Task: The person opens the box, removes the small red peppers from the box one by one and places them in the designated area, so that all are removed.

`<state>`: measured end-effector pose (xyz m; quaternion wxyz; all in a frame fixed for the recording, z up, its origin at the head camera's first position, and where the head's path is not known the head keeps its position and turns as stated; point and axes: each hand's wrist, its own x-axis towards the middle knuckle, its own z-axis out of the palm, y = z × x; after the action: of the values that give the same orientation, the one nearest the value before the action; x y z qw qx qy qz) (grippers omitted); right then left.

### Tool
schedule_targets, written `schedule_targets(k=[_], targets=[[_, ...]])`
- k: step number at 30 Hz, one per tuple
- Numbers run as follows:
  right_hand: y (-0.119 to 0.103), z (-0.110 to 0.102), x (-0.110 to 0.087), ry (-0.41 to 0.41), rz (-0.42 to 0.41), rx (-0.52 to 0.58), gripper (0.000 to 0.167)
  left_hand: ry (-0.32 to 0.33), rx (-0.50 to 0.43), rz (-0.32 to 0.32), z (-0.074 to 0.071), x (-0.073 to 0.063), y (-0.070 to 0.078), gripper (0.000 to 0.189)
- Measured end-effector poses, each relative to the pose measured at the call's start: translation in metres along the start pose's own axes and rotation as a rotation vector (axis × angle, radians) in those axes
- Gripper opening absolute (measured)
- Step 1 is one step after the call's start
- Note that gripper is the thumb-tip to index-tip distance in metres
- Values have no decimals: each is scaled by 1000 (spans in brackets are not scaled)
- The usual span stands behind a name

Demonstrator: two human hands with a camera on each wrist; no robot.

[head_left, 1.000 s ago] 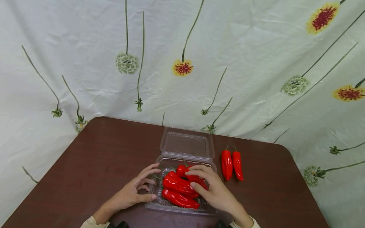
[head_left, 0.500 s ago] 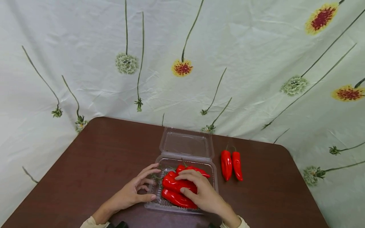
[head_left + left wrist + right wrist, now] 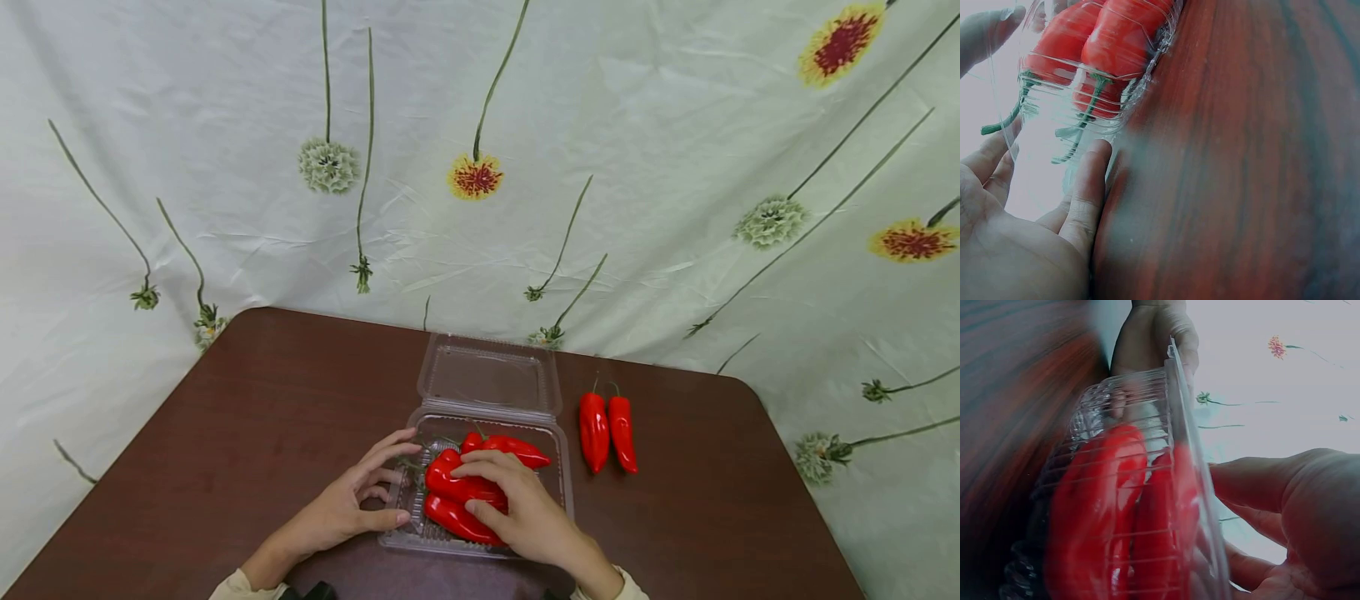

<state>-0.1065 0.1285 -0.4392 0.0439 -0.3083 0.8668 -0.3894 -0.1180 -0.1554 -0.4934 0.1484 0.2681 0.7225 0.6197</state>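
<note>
A hinged clear plastic box [image 3: 567, 475] lies with its lid [image 3: 487, 377] folded back. Inside are several glossy red chili peppers [image 3: 459, 518], seen through the ridged wall in both wrist views. Green stems [image 3: 1091, 106] point toward the left hand [image 3: 356, 500], whose spread, relaxed fingers stand along the box's left edge with fingertips right at the rim. The right hand [image 3: 528, 508] lies over the right part of the peppers, thumb and fingers loosely bent across the middle pepper [image 3: 444, 473], hiding the tips below. Behind it another pepper [image 3: 525, 452] lies slanted.
Two more red peppers, a thicker one [image 3: 594, 433] and a slimmer one [image 3: 622, 433], lie side by side on the dark brown table [image 3: 330, 375], right of the box. A pale cloth with printed flowers [image 3: 420, 167] hangs behind the table.
The right hand has shifted left across the peppers, uncovering the back pepper on the right. The left hand keeps its place at the box's edge.
</note>
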Motion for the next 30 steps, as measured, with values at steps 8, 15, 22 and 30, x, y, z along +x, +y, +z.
schedule_targets(k=[8,15,22,30], targets=[[-3,3,-2,-20,0,-68,44,-8,-7,7,0,1,0,69],[-5,4,-2,-27,1,-100,49,-7,-2,6,0,1,0,69],[-5,4,-3,-96,90,-122,54,-4,-2,2,0,1,1,69],[-4,3,-4,-95,82,-106,54,-1,-5,7,1,0,2,68]])
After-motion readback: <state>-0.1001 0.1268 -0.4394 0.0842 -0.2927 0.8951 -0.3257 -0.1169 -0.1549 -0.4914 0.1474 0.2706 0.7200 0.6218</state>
